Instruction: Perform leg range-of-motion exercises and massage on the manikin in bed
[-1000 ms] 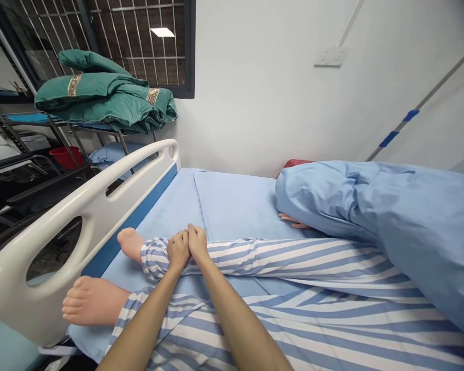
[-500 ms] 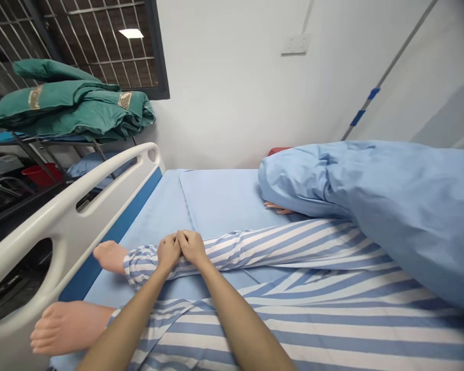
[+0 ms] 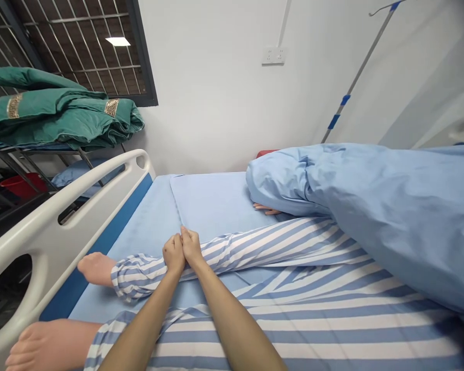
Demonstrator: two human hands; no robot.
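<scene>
A manikin lies on a hospital bed in blue and white striped trousers. Its far leg (image 3: 278, 242) stretches across the blue sheet (image 3: 212, 201). My left hand (image 3: 174, 253) and my right hand (image 3: 192, 247) sit side by side on the lower part of that leg, both closed in a pinch on the striped cloth. The far foot (image 3: 96, 268) sticks out of a bunched cuff (image 3: 133, 275). The near foot (image 3: 48, 344) lies at the bottom left. A light blue quilt (image 3: 371, 206) covers the body on the right, with the manikin's fingers (image 3: 266, 209) showing under its edge.
A white footboard (image 3: 50, 226) with cut-out grips runs along the left of the bed. Behind it a metal rack holds folded green blankets (image 3: 62, 113) and a red basin (image 3: 17, 185). An IV pole (image 3: 351, 87) leans at the wall, near a socket (image 3: 274, 55).
My hands have moved a little up the striped leg, away from the cuff, still pinched together. The view has turned to the right, so the footboard and rack have slid left.
</scene>
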